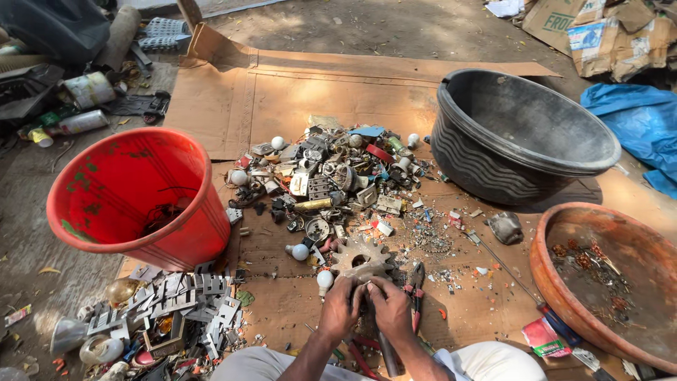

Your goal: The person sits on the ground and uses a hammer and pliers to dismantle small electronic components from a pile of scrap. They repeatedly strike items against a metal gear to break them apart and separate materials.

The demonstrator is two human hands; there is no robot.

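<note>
My left hand (340, 307) and my right hand (390, 308) are pressed together low in the view, fingers closed around a small part hidden between them. A dark metal rod (387, 351) sticks down from under my hands. Just beyond my fingers lies a rusty toothed gear wheel (360, 259). Red-handled pliers (417, 288) lie to the right of my right hand. A pile of mixed scrap (331, 176), with bulbs, metal bits and small electronic parts, spreads over the flattened cardboard (296, 92).
A red plastic bucket (106, 233) stands at the left, a black tub (486, 162) at the right, and an orange-brown basin (557, 282) with bits of wire at the lower right. Stacked grey metal pieces (187, 300) lie at the lower left. Blue sheeting (638, 120) and cardboard boxes (599, 32) lie far right.
</note>
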